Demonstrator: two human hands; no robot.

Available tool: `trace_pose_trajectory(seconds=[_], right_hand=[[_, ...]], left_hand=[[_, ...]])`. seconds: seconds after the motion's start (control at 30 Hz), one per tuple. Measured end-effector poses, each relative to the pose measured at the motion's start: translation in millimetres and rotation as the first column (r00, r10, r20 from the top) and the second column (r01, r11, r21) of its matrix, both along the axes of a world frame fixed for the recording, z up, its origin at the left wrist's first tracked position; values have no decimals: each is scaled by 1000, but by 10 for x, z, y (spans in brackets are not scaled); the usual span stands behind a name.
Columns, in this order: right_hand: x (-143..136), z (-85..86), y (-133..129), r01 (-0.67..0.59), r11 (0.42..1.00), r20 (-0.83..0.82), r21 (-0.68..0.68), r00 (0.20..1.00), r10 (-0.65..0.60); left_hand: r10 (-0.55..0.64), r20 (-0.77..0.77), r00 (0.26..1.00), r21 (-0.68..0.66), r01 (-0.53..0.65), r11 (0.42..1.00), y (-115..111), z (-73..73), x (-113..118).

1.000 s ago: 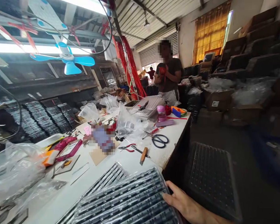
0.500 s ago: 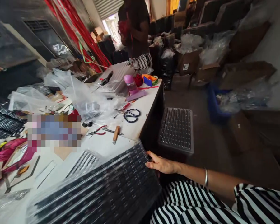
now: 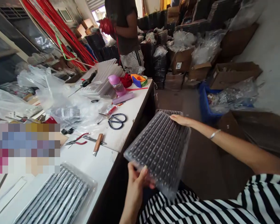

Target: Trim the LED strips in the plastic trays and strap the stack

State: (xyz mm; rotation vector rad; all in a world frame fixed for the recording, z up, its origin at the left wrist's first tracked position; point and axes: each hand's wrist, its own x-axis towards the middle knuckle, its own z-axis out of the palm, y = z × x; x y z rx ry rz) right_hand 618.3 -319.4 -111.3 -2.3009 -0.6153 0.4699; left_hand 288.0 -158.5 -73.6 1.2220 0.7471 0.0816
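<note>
Between my two hands I hold a dark ridged plastic tray (image 3: 158,146) with rows of small pale marks, tilted beside the table's edge. My left hand (image 3: 136,183) is closed on its near left side, thumb on top. At the far right edge, my right hand (image 3: 180,119) grips it, fingers partly hidden beneath. Just behind shows the rim of another such tray (image 3: 171,111), mostly covered by the held one. On the white table (image 3: 112,137) at the left lies a similar tray (image 3: 58,199) with long silvery-grey strips.
Scissors (image 3: 116,120), red-handled pliers (image 3: 77,140) and a wooden-handled blade (image 3: 98,143) lie on the table. Behind them are a pink bottle (image 3: 116,84) and plastic bags (image 3: 67,105). A blue crate (image 3: 210,109) and cardboard boxes (image 3: 235,73) stand right. A person (image 3: 122,28) holds red material.
The dark tray has moved right, off the table and over the floor-side tray, uncovering the silvery tray. My left hand has come into view holding it. The camera view has shifted right.
</note>
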Motion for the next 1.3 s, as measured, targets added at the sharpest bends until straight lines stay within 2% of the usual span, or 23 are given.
trace_pose_trajectory(seconds=[0.07,0.17,0.23,0.3,0.4,0.5,0.63,0.73,0.87,1.0,1.1,1.2,1.3], right_hand=[[429,24,54,3,995,0,-104,1000,-3],[839,-76,273,49,973,34,-223,998,-43],[933,-251,424,110,958,83,-263,992,-91],[936,-467,519,172,948,132,-268,981,-141],[944,-738,507,238,943,163,-234,965,-204],[1055,-871,304,290,939,126,-183,955,-270],[1183,-927,-111,372,922,-12,-106,927,-376],[1177,-965,-319,416,909,-142,-16,899,-414],[1147,-1022,-361,480,870,-271,108,857,-439],[1107,-1040,-294,579,794,-341,186,796,-501],[959,-1026,-268,666,703,-366,249,737,-569],[643,-1025,-323,733,618,-428,286,674,-602],[240,-1039,-448,769,580,-533,270,621,-575]], left_hand=[[78,-15,997,-154,-79,985,-244,-355,412],[114,-36,993,-221,-119,968,-491,-846,826],[141,-48,989,-225,-149,963,-572,-1075,980],[153,-70,986,-217,-164,962,-571,-1209,1057],[163,-123,979,-183,-184,966,-415,-1260,1078],[216,-171,961,-111,-237,965,-141,-1212,1077],[164,-196,967,-62,-179,982,171,-1155,1151],[105,-215,971,-58,-120,991,279,-1170,1229],[79,-218,973,-53,-93,994,326,-1222,1274],[60,-206,977,-56,-73,996,360,-1259,1256],[51,-193,980,-56,-63,996,393,-1291,1247],[63,-172,983,-54,-74,996,411,-1344,1245],[76,-133,988,-62,-85,994,400,-1404,1227]])
